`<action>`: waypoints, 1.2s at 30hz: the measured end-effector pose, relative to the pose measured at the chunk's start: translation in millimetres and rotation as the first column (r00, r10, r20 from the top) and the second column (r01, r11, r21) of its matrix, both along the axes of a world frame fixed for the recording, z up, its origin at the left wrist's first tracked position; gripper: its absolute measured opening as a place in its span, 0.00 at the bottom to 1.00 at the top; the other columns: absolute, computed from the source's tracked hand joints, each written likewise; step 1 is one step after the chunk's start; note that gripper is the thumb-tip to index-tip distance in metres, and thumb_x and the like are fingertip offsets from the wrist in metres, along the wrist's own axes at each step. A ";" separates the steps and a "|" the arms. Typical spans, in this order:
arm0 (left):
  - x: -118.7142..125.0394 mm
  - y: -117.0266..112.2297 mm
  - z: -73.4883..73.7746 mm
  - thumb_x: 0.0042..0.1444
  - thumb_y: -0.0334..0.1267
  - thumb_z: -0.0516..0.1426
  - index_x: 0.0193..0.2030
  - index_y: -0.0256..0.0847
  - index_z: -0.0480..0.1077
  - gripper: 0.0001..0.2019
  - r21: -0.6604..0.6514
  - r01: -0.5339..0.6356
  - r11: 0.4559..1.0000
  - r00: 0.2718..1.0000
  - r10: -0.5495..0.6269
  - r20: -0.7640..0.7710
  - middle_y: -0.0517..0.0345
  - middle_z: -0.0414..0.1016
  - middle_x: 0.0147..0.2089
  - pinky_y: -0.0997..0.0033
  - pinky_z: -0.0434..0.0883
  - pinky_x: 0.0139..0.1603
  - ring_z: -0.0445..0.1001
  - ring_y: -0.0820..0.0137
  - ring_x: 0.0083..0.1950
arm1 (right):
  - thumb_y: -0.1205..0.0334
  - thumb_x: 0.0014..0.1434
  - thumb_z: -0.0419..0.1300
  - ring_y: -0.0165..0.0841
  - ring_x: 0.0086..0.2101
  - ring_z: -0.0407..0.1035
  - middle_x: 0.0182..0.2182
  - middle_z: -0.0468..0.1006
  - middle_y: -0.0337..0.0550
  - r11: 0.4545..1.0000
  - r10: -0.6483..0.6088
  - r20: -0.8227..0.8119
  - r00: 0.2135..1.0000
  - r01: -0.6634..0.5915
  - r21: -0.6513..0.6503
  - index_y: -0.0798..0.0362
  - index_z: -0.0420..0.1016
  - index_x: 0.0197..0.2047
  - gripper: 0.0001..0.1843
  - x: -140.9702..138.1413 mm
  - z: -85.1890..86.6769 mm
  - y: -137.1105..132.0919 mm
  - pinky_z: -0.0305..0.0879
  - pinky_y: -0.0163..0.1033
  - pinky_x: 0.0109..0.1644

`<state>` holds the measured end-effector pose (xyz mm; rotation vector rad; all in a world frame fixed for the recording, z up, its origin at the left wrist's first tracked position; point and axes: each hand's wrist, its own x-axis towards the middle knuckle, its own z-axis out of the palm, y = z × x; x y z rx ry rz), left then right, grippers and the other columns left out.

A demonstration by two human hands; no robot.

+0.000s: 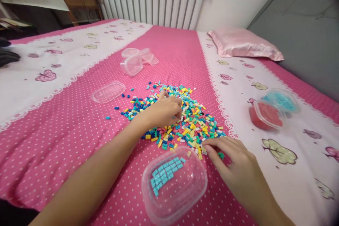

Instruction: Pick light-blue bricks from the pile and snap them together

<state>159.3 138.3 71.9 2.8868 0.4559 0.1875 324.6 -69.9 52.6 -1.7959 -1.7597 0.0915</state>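
Left hand (165, 111) curls over the brick pile (192, 122) and right hand (237, 157) meets the pile's four-o'clock edge (whether either grip pinches anything, I cannot tell); at six o'clock, a clear tub (184, 189) holds turquoise bricks (164, 174).

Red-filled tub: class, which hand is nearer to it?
Right: the right hand is in front and left of the red-filled tub; the left hand is farther left, over the brick pile.

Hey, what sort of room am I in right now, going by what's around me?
Most likely a bedroom: a pink-and-white patterned fabric bedsheet covers a wide surface, a shiny pale-pink rectangular pillow lies on it, and a tall grey panel, apparently a headboard, rises behind.
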 end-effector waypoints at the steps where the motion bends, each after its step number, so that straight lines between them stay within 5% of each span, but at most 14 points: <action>1: -1.3 0.4 3.3 0.60 0.31 0.60 0.35 0.40 0.80 0.06 -0.021 0.001 1.000 1.000 0.000 0.030 0.51 0.80 0.45 0.53 0.58 0.62 0.76 0.59 0.52 | 0.61 0.70 0.57 0.37 0.39 0.78 0.36 0.85 0.39 1.000 -0.010 -0.006 1.000 0.010 0.022 0.48 0.79 0.39 0.10 -0.3 0.6 0.7 0.71 0.46 0.46; 5: -4.9 -4.9 19.1 0.61 0.32 0.59 0.39 0.40 0.80 0.06 -0.162 0.067 0.985 0.991 -0.048 0.122 0.55 0.83 0.43 0.66 0.68 0.54 0.79 0.67 0.46 | 0.62 0.70 0.58 0.33 0.38 0.78 0.38 0.83 0.38 0.994 -0.029 -0.077 0.997 0.036 0.101 0.48 0.79 0.44 0.07 -4.0 5.9 4.2 0.72 0.40 0.44; 7: -4.2 -10.4 24.4 0.63 0.35 0.59 0.39 0.39 0.79 0.06 -0.321 0.178 0.930 0.979 -0.134 0.156 0.58 0.84 0.38 0.73 0.71 0.45 0.80 0.72 0.39 | 0.63 0.69 0.60 0.31 0.39 0.77 0.39 0.81 0.38 0.987 -0.004 -0.081 0.997 0.017 0.158 0.49 0.78 0.48 0.07 -8.4 9.1 5.9 0.72 0.37 0.45; 10: -0.5 -17.1 24.6 0.62 0.37 0.61 0.38 0.38 0.78 0.06 -0.603 0.369 0.707 0.929 -0.263 0.260 0.58 0.83 0.34 0.75 0.73 0.39 0.80 0.72 0.36 | 0.64 0.68 0.62 0.29 0.42 0.77 0.41 0.81 0.37 0.965 0.063 -0.010 0.998 -0.059 0.255 0.48 0.78 0.50 0.08 -16.8 12.1 6.5 0.71 0.34 0.49; 13: 2.7 -19.0 18.1 0.59 0.33 0.62 0.36 0.38 0.75 0.02 -0.755 0.419 0.504 0.905 -0.302 0.300 0.55 0.82 0.34 0.72 0.75 0.39 0.81 0.69 0.36 | 0.67 0.67 0.63 0.28 0.42 0.77 0.41 0.82 0.36 0.952 0.097 0.054 0.994 -0.108 0.286 0.47 0.79 0.49 0.09 -23.5 12.6 4.8 0.69 0.32 0.49; 17: 3.7 -17.3 9.6 0.54 0.36 0.70 0.40 0.41 0.69 0.14 -0.864 0.362 0.349 0.924 -0.254 0.285 0.57 0.83 0.34 0.71 0.73 0.34 0.82 0.67 0.35 | 0.69 0.67 0.63 0.27 0.40 0.77 0.39 0.84 0.36 0.957 0.063 0.075 0.995 -0.082 0.277 0.49 0.80 0.44 0.07 -27.8 11.7 3.5 0.69 0.32 0.50; 25: 2.1 -13.4 11.1 0.49 0.38 0.74 0.42 0.44 0.65 0.22 -0.892 0.346 0.290 0.912 -0.326 0.248 0.61 0.83 0.32 0.71 0.73 0.35 0.82 0.67 0.35 | 0.64 0.66 0.64 0.27 0.36 0.77 0.35 0.83 0.29 0.988 0.123 0.055 0.991 -0.127 0.087 0.45 0.78 0.39 0.04 -29.9 22.2 -1.2 0.68 0.33 0.44; 31: -3.6 0.3 12.7 0.52 0.37 0.70 0.38 0.40 0.70 0.13 -0.740 0.437 0.512 0.897 -0.193 0.397 0.59 0.77 0.33 0.71 0.70 0.35 0.76 0.69 0.35 | 0.64 0.69 0.58 0.34 0.36 0.73 0.33 0.80 0.31 0.986 0.143 0.211 0.967 -0.122 -0.111 0.44 0.77 0.35 0.11 -44.2 27.9 -12.4 0.58 0.42 0.42; 36: -1.2 1.0 9.4 0.54 0.38 0.67 0.38 0.40 0.72 0.10 -0.651 0.477 0.591 0.875 -0.253 0.412 0.58 0.77 0.35 0.70 0.69 0.36 0.74 0.69 0.35 | 0.67 0.69 0.53 0.34 0.28 0.68 0.24 0.78 0.32 0.990 0.133 0.418 0.899 -0.103 -0.093 0.45 0.76 0.30 0.17 -59.0 21.0 -12.0 0.45 0.45 0.39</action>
